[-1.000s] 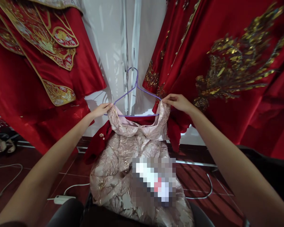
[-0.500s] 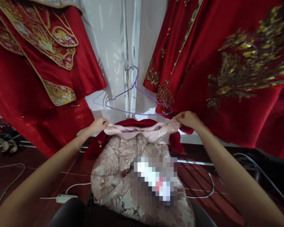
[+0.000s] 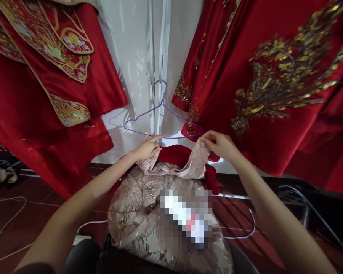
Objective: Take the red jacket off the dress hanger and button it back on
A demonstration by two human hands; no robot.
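Note:
A pale pink brocade garment with gold threads spreads over my lap, its upper edge raised between my hands. At its left corner is my left hand, thumb and a finger closed on the cloth while other fingers stretch toward the hanger. My right hand pinches the right corner and holds it up higher. Between them the edge sags in a curve. Dark red cloth shows just behind it. A purple wire hanger hangs beyond, close above my left fingers, with nothing on it.
Red embroidered gowns hang at left and right. A blurred-out white object lies on the garment in my lap. White cables run over the dark red tiled floor. High-heeled shoes stand at far left.
My left hand has moved right, toward the middle, bringing its corner inward. My right hand has shifted slightly left and lifted its corner. The edge, stretched straight before, now sags.

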